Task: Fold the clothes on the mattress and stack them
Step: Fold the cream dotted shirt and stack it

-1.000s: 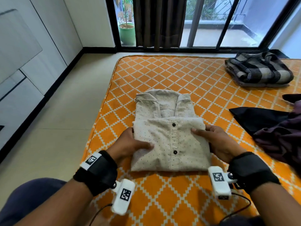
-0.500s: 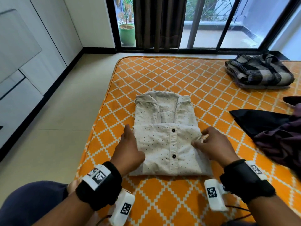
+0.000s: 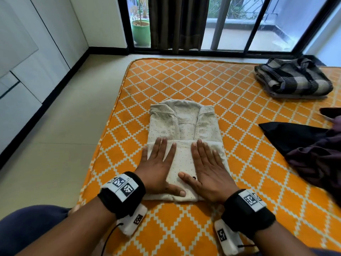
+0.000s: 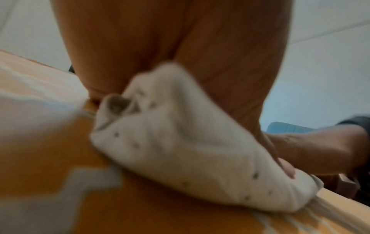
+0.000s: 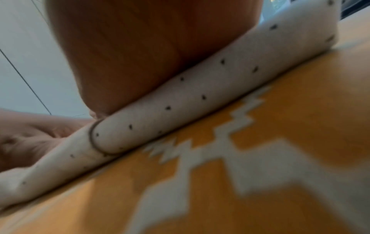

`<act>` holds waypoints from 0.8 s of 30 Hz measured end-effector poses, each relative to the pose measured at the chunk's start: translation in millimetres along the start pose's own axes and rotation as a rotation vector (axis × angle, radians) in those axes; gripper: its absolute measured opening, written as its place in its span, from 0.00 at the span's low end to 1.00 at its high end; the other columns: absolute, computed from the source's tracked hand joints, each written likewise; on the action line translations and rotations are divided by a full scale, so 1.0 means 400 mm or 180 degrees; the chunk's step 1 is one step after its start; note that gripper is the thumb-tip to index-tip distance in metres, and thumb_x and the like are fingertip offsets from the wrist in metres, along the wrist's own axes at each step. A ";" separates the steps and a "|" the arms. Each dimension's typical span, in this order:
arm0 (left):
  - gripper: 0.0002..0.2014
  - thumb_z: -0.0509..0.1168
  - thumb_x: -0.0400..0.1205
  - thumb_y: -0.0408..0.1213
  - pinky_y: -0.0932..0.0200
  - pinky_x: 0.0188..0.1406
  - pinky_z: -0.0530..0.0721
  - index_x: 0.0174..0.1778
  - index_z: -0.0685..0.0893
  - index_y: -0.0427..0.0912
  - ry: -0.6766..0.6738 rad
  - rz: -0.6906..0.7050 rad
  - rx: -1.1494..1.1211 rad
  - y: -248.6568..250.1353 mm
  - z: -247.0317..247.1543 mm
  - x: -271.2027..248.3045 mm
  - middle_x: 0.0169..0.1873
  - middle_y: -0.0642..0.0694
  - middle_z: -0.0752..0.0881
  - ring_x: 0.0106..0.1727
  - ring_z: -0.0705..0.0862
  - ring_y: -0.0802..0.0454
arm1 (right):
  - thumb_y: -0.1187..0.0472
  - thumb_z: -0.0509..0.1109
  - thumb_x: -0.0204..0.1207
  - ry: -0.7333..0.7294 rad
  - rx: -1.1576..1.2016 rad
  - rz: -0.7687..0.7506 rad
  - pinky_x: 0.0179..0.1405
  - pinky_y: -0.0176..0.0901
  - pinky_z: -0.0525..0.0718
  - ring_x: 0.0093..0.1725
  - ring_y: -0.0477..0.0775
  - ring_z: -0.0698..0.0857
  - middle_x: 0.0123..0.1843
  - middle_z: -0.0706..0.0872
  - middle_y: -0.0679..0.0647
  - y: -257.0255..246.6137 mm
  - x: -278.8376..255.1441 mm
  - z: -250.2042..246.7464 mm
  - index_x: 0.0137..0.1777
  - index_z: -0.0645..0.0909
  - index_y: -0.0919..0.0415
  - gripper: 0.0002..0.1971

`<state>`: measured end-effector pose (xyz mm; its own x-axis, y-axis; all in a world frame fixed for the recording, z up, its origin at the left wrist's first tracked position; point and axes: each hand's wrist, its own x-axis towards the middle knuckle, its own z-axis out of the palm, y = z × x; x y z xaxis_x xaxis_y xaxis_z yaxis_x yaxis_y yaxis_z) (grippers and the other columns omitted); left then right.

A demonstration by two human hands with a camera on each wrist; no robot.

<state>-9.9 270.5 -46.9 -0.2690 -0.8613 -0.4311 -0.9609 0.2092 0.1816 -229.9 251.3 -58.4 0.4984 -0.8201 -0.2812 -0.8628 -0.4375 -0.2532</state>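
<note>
A cream dotted shirt (image 3: 184,124) lies folded on the orange patterned mattress (image 3: 212,84), its lower half turned up over the collar half. My left hand (image 3: 156,163) presses flat on the left of the folded part, fingers straight. Beside it my right hand (image 3: 206,165) presses flat on the right, thumb near a dark button. The left wrist view shows the shirt's folded corner (image 4: 180,142) under my palm. In the right wrist view the rolled fold edge (image 5: 180,98) lies under my palm on the mattress (image 5: 260,158).
A folded dark checked garment (image 3: 293,80) lies at the mattress's far right. Loose black and dark purple clothes (image 3: 310,146) are heaped at the right edge. The tiled floor (image 3: 64,135) runs along the mattress's left side, with sliding window doors (image 3: 221,24) beyond.
Both hands left the shirt's side edges and moved inward. They now lie flat on top of the folded part, pressing it down.
</note>
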 end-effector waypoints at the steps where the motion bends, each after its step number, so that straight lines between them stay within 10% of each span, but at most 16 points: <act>1: 0.76 0.61 0.60 0.88 0.26 0.82 0.28 0.81 0.15 0.49 -0.0082 -0.0007 -0.0020 -0.006 -0.002 -0.002 0.77 0.43 0.10 0.78 0.11 0.42 | 0.18 0.34 0.76 -0.0010 -0.0027 0.0071 0.89 0.56 0.29 0.83 0.47 0.16 0.84 0.13 0.48 0.005 -0.002 -0.002 0.85 0.17 0.51 0.52; 10: 0.90 0.74 0.46 0.84 0.20 0.78 0.26 0.75 0.09 0.47 -0.0321 -0.0053 -0.0040 -0.009 -0.022 -0.030 0.71 0.45 0.05 0.73 0.06 0.43 | 0.04 0.39 0.55 -0.0382 0.0254 0.0817 0.87 0.66 0.29 0.83 0.55 0.15 0.80 0.08 0.51 0.019 -0.020 -0.041 0.82 0.13 0.58 0.73; 15: 0.85 0.65 0.52 0.89 0.19 0.75 0.23 0.77 0.12 0.42 -0.0088 -0.0157 0.0485 0.003 -0.034 -0.073 0.74 0.41 0.07 0.76 0.08 0.40 | 0.03 0.56 0.44 -0.0827 -0.0090 0.0542 0.80 0.76 0.21 0.77 0.59 0.08 0.76 0.04 0.56 -0.004 -0.070 -0.077 0.76 0.07 0.58 0.85; 19: 0.67 0.64 0.72 0.68 0.24 0.80 0.27 0.84 0.21 0.37 0.0259 0.0173 0.0945 0.065 -0.036 -0.104 0.81 0.36 0.16 0.82 0.16 0.39 | 0.19 0.75 0.59 -0.1177 -0.0562 0.0000 0.84 0.72 0.25 0.81 0.60 0.13 0.80 0.10 0.59 -0.030 -0.092 -0.079 0.83 0.15 0.56 0.80; 24: 0.62 0.66 0.79 0.58 0.28 0.85 0.33 0.83 0.22 0.33 0.0039 -0.0062 0.0930 0.106 -0.003 -0.089 0.81 0.30 0.18 0.82 0.19 0.29 | 0.45 0.62 0.88 -0.0881 -0.0649 0.0159 0.89 0.69 0.36 0.88 0.64 0.25 0.85 0.19 0.63 -0.052 -0.077 -0.077 0.87 0.23 0.63 0.51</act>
<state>-40.8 309.6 -22.8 -0.2513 -0.8715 -0.4210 -0.9447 0.3156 -0.0895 -229.8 274.2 -16.0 0.4351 -0.7234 -0.5361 -0.8719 -0.4870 -0.0504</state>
